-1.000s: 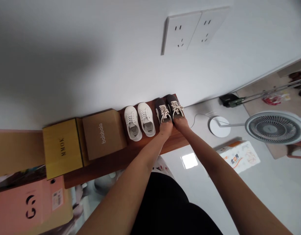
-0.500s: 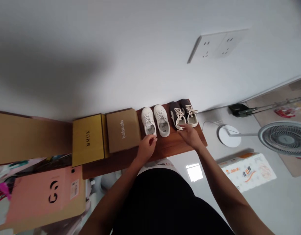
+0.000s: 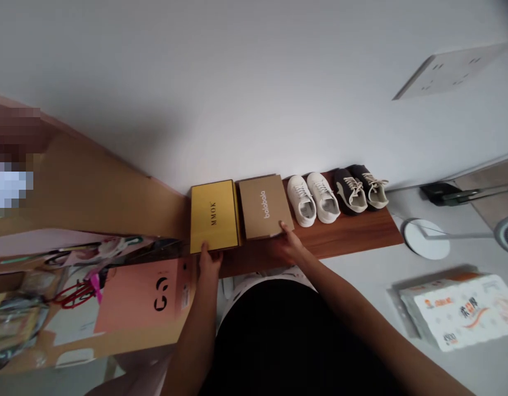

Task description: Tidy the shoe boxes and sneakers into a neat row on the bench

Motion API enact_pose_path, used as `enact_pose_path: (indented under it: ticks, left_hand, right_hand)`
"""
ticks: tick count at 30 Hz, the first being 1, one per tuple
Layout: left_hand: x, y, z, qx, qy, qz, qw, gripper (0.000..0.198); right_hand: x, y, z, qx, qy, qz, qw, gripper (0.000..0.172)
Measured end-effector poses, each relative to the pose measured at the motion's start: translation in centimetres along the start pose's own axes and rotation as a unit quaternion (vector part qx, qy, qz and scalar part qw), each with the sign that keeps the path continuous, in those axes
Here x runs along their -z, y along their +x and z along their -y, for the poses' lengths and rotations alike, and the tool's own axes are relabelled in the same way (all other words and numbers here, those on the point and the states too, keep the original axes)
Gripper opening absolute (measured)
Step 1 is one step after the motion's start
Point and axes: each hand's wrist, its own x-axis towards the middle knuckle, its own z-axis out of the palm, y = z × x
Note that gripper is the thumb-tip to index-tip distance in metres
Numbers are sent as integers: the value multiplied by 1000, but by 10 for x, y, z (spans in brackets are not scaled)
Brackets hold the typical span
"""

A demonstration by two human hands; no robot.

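Note:
On a dark wooden board [image 3: 340,240] against the wall, a yellow shoebox [image 3: 204,220] marked MMOK sits beside a brown shoebox [image 3: 257,192] marked balabala. My left hand [image 3: 209,261] holds the yellow box by its front edge, thumb on the lid, fingers partly hidden below. At the brown box's front right corner is my right hand [image 3: 290,246], its thumb on top and its other fingers underneath, largely out of sight. To the right stand a pair of white sneakers [image 3: 311,199] and a pair of dark sneakers with cream laces [image 3: 359,190], toes toward the wall.
A pink box [image 3: 134,300] and cluttered items lie at left, near a large cardboard panel [image 3: 113,198]. On the floor at right are a white tissue pack [image 3: 464,311] and a fan's round base [image 3: 427,242]. A socket plate [image 3: 452,71] is on the wall.
Both hands have moved left from the sneakers to the two shoeboxes and taken hold of them. The view has swung left, so everything appears further right.

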Motion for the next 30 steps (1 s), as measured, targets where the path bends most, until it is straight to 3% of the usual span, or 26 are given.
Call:
enact_pose_path:
  ticks: [2,4,6,8,10,11,13,16,19,22,25,28,30]
  left_hand:
    - [8,-3,1,-82,31,4,996,24]
    - [23,-8,7,-251,101,-5,963,34]
    - [41,-10,14,-444,212,0,871,42]
    - [55,-8,22,-576,330,53,746,36]
    - [60,-2,29,-623,432,139,637,20]
    - [60,1,33,-621,476,173,598,14]
    - [56,8,40,-588,549,213,554,18]
    - [48,16,46,-512,613,234,554,25]
    - [45,14,49,-442,639,253,577,34]
    - [49,6,49,-407,626,253,615,41]
    - [57,-7,46,-377,616,219,656,42]
    - [56,-29,47,-310,596,212,709,38]
    - [36,-53,56,-264,561,262,740,36]
  right_hand:
    - [-4,-8,-5,75,27,-57,995,45]
    - [0,-24,-10,174,8,-131,976,53]
    - [5,-40,-16,286,-57,-176,940,64]
    - [6,-51,-22,377,-158,-163,898,64]
    - [0,-55,-25,439,-284,-98,847,44]
    - [-6,-55,-26,458,-352,-64,814,31]
    - [-17,-50,-27,462,-485,-4,743,11]
    - [-29,-42,-26,396,-650,57,646,22]
    - [-35,-38,-22,311,-731,97,600,27]
    - [-36,-42,-19,276,-736,129,604,37]
    - [-20,-54,-12,271,-723,151,617,44]
    - [23,-65,9,231,-710,141,650,42]
    - [62,-67,33,171,-706,83,682,38]
